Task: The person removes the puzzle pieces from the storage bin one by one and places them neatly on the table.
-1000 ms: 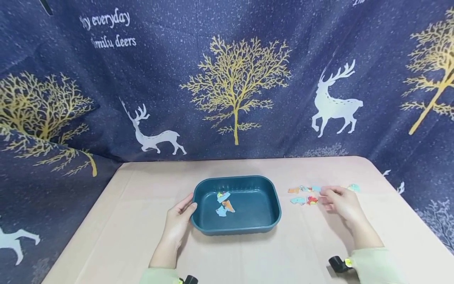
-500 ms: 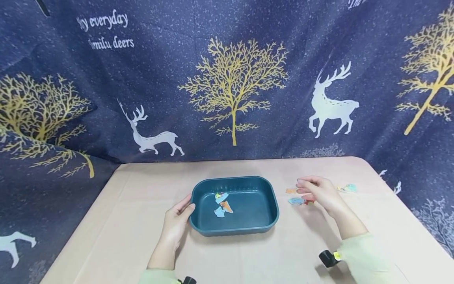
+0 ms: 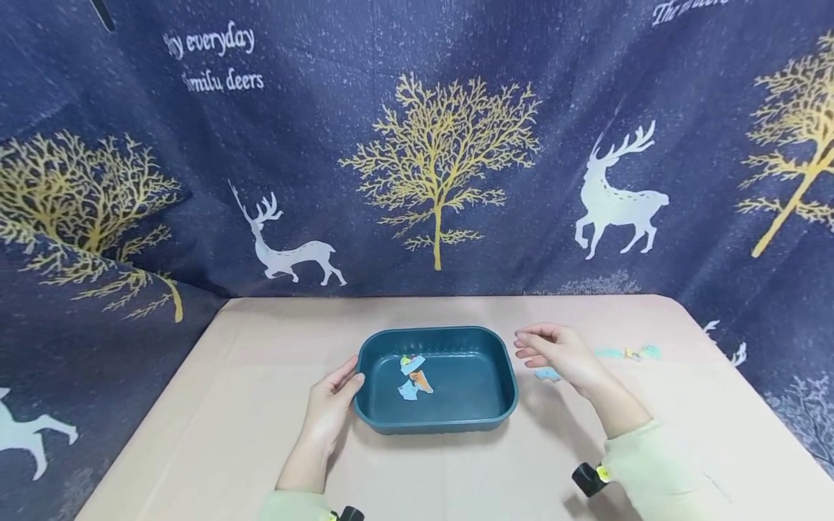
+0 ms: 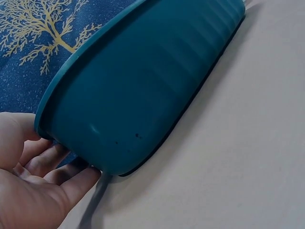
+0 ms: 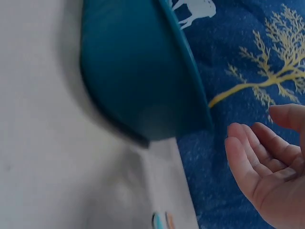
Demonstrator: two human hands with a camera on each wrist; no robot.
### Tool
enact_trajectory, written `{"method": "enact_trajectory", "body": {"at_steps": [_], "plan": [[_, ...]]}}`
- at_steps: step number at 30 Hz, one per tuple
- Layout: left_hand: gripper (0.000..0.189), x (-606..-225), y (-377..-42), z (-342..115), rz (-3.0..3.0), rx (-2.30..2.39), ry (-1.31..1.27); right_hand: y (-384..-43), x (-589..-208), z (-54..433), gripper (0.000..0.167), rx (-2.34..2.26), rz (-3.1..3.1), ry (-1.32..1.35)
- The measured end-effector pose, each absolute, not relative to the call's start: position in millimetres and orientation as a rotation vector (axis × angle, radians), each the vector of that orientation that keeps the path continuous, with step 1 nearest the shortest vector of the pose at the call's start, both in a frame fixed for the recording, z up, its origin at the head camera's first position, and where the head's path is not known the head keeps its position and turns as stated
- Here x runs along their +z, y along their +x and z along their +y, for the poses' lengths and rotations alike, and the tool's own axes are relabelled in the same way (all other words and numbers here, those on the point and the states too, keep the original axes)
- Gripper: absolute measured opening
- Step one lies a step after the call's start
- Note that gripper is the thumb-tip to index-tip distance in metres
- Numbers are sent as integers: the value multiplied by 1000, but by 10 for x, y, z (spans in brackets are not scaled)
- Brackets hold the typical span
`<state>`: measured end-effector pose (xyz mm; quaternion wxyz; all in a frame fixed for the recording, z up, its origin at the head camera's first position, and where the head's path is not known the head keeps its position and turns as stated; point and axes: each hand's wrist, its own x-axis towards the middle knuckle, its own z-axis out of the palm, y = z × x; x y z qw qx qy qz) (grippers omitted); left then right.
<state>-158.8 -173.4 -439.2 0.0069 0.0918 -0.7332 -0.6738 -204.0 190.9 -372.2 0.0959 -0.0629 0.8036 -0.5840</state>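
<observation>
A dark blue backdrop (image 3: 495,43) speckled with white hangs behind a table with a pale pinkish cover (image 3: 260,362). On the cloth, at twelve o'clock in the head view, a gold tree (image 3: 438,170) is printed. The teal tray (image 3: 465,391) stands on the cover at six o'clock below that tree; small dark specks mark its outer wall in the left wrist view. Reckoned from the tray, one white deer (image 3: 615,202) is printed between one and two o'clock, a second deer (image 3: 293,260) between ten and eleven. A pale green sleeve shows at four o'clock, its match at eight. At nine o'clock the left hand (image 3: 328,396) grips the tray's rim and side wall between thumb and fingers. Near three o'clock the right hand (image 3: 557,356) is released beside the tray, fingers loosely bent, thumb apart. White lettering (image 3: 221,59) at eleven o'clock reads "everyday" over "milu deers", the opening characters unclear; at one o'clock "The" begins a line cropped by the upper edge. A black wrist camera (image 3: 589,479) sits at four o'clock. Smallest are the cut-out pieces: inside the tray, left of its middle, a light-blue one (image 3: 413,365) at ten o'clock, an orange one (image 3: 422,382) at nine, a bluish one (image 3: 407,391) at eight; outside, a blue piece (image 3: 547,375) at three, by the right hand, and beyond it a colourful row (image 3: 650,352).
</observation>
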Motion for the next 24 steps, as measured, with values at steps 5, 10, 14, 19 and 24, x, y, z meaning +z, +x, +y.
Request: {"method": "enact_trajectory", "body": {"at_steps": [5,10,14,19,24], "plan": [[46,-4416,-1518,-1741,-2316,-2088,306,-2016,-3697,1743,48,-1709,2359,-230],[47,-4428,-1480,-1744,-2308,-2099,317,-2016,-3712,1545,45,-1704,2331,-304],[47,-4431,-1467,-1747,-2306,-2100,337,-2012,-3767,1390,42,-1673,2315,-352],[47,-4410,-1494,-1736,-2312,-2087,330,-2051,-3839,1243,38,-1635,2322,-403],[48,-4374,-1547,-1714,-2312,-2081,295,-2100,-3853,1123,36,-1600,2350,-459]]}}
